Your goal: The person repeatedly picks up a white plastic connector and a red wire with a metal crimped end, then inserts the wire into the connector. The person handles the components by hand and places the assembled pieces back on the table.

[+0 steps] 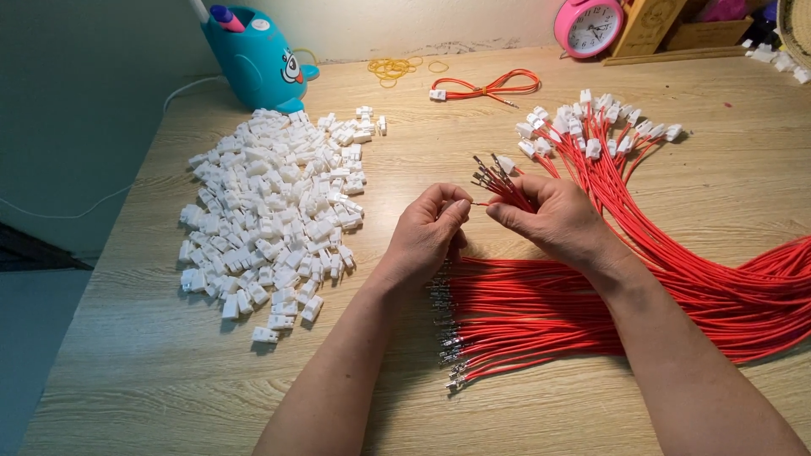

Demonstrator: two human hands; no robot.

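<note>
A wooden table (591,405) carries a heap of white connector housings (274,211) and a sheaf of red wires (541,317) lying left-right. Above it the right hand (557,215) grips a small wire bundle (507,187) pointing up-left, metal tips fanned. The left hand (427,232) pinches one wire's end (480,203).

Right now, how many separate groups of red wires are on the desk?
4: a small bunch in the right hand, a fan with white plugs behind it, a bare-ended spread under the wrists, and one looped wire near the clock. The hands may hide others.
</note>
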